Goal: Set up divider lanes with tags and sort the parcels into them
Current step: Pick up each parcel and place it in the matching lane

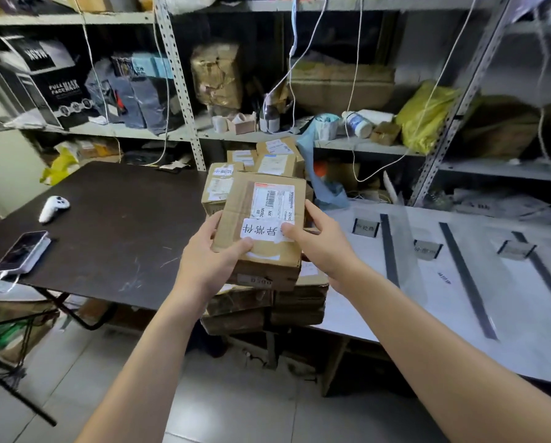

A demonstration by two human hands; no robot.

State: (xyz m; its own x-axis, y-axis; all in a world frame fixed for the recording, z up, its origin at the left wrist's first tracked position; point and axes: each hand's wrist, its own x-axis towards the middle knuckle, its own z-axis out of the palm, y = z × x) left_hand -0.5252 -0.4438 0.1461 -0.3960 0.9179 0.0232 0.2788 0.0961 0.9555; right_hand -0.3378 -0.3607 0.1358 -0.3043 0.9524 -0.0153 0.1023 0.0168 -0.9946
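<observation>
1. Your left hand [213, 251] grips the parcel [236, 206] at its near left corner, thumb on top. Your right hand [319, 241] holds its right edge, thumb on the white sticker.
2. The parcel is on top of the stack of parcels [299, 302] between the two tables; whether it has lifted clear is unclear.
3. The stack looks loosely piled, so dragging the parcel sideways could topple boxes to the floor.
4. The clear dividers [389, 251] on the white table [363, 302] look thin, and a hard set-down may knock one over.
5. The tags [366, 226] are small, so misreading one risks the wrong lane.
</observation>
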